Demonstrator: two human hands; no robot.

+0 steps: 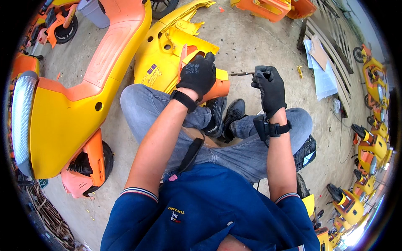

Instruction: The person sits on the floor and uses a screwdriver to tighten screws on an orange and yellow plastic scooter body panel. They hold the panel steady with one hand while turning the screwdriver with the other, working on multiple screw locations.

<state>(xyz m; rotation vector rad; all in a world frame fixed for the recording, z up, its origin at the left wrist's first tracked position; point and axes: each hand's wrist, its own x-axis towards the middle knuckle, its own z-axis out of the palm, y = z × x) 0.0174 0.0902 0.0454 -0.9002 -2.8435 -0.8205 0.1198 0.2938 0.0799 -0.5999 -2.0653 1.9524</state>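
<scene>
I sit low with my knees bent, wearing black gloves. My left hand (197, 76) is closed on an orange and yellow plastic scooter part (218, 88), which rests by my shins. My right hand (270, 88) pinches a slim metal rod, like a screwdriver shaft (240, 74), with its tip pointing left toward that part. A small gap shows between tip and plastic. The rod's rear end is hidden in my right fingers. Beyond my left hand lies a large yellow body panel (144, 69) with round holes.
A yellow and orange scooter (63, 121) stands close on my left. Orange plastic shells (268, 9) lie ahead. A wooden pallet (335, 50) with sheets on it is at the far right. Several yellow scooters (372, 146) line the right side. A thin cable (341, 146) crosses the concrete floor.
</scene>
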